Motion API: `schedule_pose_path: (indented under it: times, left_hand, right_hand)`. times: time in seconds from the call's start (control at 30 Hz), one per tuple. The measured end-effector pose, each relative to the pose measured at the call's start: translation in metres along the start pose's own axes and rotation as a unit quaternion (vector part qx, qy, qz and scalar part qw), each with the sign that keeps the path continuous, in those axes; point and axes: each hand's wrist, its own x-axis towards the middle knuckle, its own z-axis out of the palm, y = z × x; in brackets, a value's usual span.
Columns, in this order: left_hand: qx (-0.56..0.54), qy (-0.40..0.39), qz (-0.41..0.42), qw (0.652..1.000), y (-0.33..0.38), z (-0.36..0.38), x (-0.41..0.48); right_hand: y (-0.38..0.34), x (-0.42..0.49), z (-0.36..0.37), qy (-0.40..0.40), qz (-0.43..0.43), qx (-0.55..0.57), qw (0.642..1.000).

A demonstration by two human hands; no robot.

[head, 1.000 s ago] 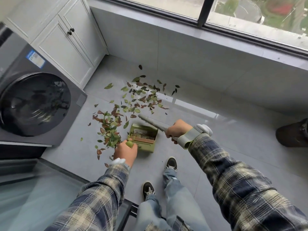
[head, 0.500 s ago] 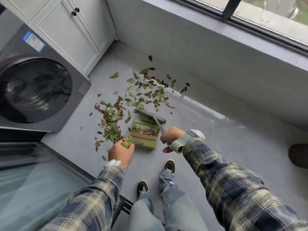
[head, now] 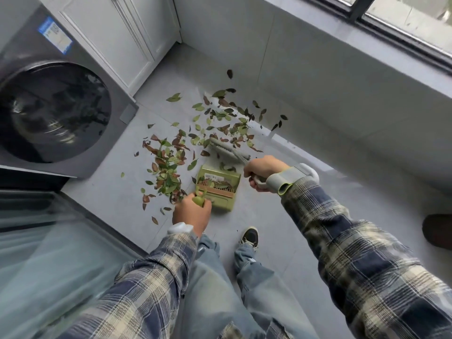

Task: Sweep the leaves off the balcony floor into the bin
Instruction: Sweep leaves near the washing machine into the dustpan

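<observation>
Leaves point(head: 168, 167) lie scattered on the floor point(head: 281, 228) left of and beyond the green dustpan point(head: 220, 192), a few inside it; the left hand point(head: 192, 212) curls round its handle; the right hand point(head: 263, 171) grips the brush point(head: 227, 150), its head among the far leaves.

Soft daylight came from the window point(head: 401, 13) at one o'clock, shadows were faint, the washer door point(head: 53, 111) at nine o'clock showed glare, and wide-angle bending with perhaps motion blur smeared the edges.
</observation>
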Motion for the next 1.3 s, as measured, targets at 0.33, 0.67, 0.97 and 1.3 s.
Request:
schedule_pose_path:
  times: [0.33,0.67,0.97,1.3]
  left_hand:
    - [-0.010,-0.020,0.012,1.000,0.001,-0.005,0.005]
    - [-0.007,-0.006,0.011,1.000,0.000,-0.005,0.005]
    - [-0.004,-0.001,0.009,1.000,0.003,-0.004,0.004]
    - [-0.002,0.006,0.014,1.000,0.004,-0.003,0.006]
  right_hand:
    - [-0.012,0.017,0.010,0.010,-0.027,0.055,0.998]
    - [0.004,0.012,0.010,-0.045,0.062,0.040,0.996]
    - [-0.016,-0.009,-0.010,-0.048,0.015,0.031,0.998]
    - [0.000,0.025,0.013,-0.011,-0.014,0.045,0.999]
